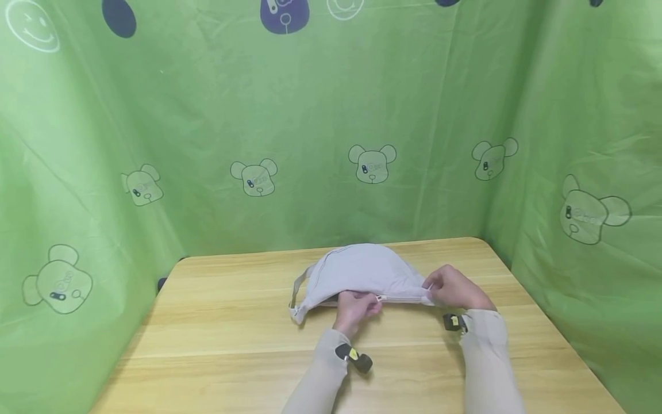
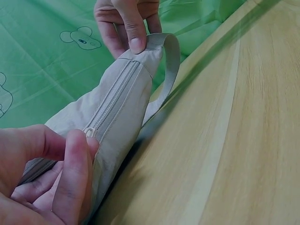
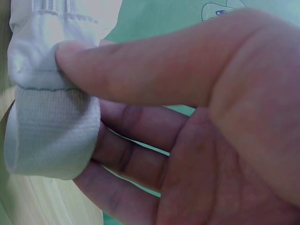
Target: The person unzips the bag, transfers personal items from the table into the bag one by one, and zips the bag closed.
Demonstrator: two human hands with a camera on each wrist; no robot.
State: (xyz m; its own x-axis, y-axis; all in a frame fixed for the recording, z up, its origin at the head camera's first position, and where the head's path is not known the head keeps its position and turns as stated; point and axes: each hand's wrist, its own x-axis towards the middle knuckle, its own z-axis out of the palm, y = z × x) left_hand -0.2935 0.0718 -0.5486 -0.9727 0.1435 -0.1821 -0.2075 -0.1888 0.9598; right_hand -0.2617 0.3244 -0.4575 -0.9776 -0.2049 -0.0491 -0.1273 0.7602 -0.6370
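Observation:
A pale grey crescent-shaped bag (image 1: 364,270) lies on the wooden table, its zipper side towards me. My left hand (image 1: 354,311) pinches the zipper pull (image 2: 90,132) between thumb and finger, about midway along the zipper. To the right of the pull the zipper teeth (image 2: 115,96) are joined; to the left the opening gapes. My right hand (image 1: 457,289) grips the bag's right end, its thumb (image 3: 108,70) pressed on the fabric just above the webbing strap (image 3: 54,131). Inside the bag is hidden.
The wooden table (image 1: 222,322) extends around the bag on all sides. Green curtains (image 1: 310,213) with bear-face prints hang behind it and at both sides. A small black camera (image 1: 357,359) sits on the left wrist, another (image 1: 453,322) on the right.

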